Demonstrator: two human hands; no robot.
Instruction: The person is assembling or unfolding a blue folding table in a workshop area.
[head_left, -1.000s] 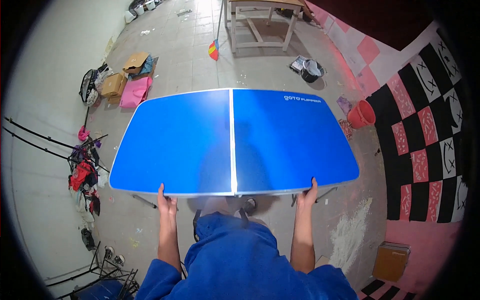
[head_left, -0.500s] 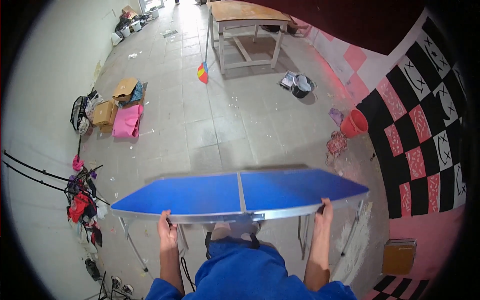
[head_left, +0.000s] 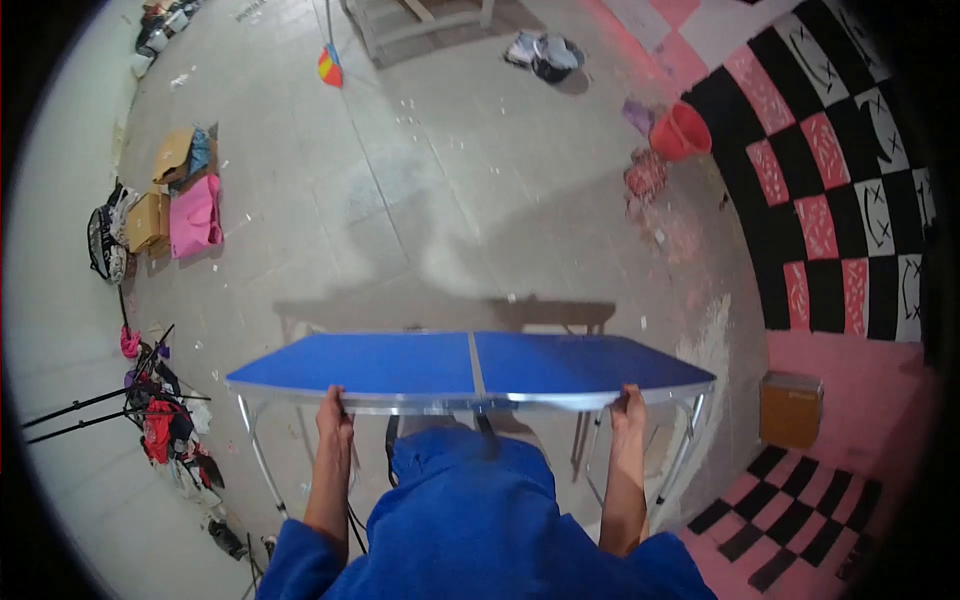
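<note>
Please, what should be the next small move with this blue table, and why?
Perhaps ease the blue table down evenly: the left hand and right hand both hold its near edge, its legs point downward, and I cannot tell whether they all touch the floor.

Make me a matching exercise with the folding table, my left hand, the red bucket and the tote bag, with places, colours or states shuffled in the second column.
Column one
1. Folding table
2. Left hand
3. Red bucket
4. Tote bag

Column two
A. Near the checkered wall
B. Pink, beside cardboard boxes
C. Blue on top
D. Gripping a near edge, left of the centre seam

Right pairs: 1-C, 2-D, 3-A, 4-B
</note>
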